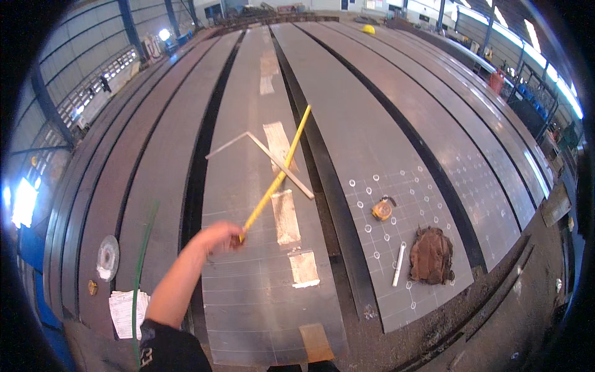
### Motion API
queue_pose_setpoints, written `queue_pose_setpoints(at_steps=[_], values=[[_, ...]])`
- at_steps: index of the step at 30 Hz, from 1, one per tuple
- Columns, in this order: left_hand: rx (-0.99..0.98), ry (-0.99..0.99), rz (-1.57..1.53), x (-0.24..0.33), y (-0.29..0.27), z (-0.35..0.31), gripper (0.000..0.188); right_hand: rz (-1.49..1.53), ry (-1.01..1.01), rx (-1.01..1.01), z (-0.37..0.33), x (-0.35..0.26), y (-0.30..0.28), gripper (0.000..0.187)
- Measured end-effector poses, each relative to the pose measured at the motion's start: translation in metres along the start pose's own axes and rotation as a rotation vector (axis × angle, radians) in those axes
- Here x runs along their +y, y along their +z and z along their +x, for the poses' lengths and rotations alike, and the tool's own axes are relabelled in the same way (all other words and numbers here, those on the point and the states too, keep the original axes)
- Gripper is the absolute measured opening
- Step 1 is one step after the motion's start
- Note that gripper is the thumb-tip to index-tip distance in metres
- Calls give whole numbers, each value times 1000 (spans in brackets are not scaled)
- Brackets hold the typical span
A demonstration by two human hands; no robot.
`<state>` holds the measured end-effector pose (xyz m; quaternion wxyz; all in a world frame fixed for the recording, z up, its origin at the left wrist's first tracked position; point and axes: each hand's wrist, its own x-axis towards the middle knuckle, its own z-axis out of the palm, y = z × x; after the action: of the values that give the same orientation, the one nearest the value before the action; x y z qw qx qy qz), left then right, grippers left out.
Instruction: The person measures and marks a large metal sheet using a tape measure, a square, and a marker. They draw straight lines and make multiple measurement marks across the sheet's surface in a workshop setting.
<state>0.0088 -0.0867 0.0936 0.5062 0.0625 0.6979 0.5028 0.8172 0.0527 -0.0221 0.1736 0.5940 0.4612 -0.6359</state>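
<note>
My left hand (223, 237) reaches in from the lower left, its fingers closed on the near end of a long yellow strip (277, 181) that looks like a measuring rule. The strip slants away over a grey steel plate (235, 279) marked with thin pale lines. It crosses an L-shaped metal square (288, 172) lying on the same plate; whether the two touch I cannot tell. Pale rectangular patches (286, 217) run along the plate's middle. My right hand is out of view.
On the right plate, marked with white circles, lie a yellow tape measure (382, 211), a white marker (399, 265) and a brown cloth bundle (431, 256). To the left are a round disc (108, 257), papers (127, 313) and a green strip (144, 248). Dark gaps separate the plates.
</note>
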Motion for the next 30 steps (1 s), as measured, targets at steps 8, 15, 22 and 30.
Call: queue_pose_setpoints(at_steps=[8,15,22,30], values=[[210,9,324,-175,58,-182,22,-492,-50,-120,83,-14,-30,53],[510,-108,748,-296,-2,-334,19,-1224,-42,-258,75,-151,5,48],[697,-147,650,-372,-57,-448,15,-1087,-1042,7,-55,-297,170,28],[599,-124,295,-356,-36,-531,16,-1187,-1413,-50,-69,-346,318,27]])
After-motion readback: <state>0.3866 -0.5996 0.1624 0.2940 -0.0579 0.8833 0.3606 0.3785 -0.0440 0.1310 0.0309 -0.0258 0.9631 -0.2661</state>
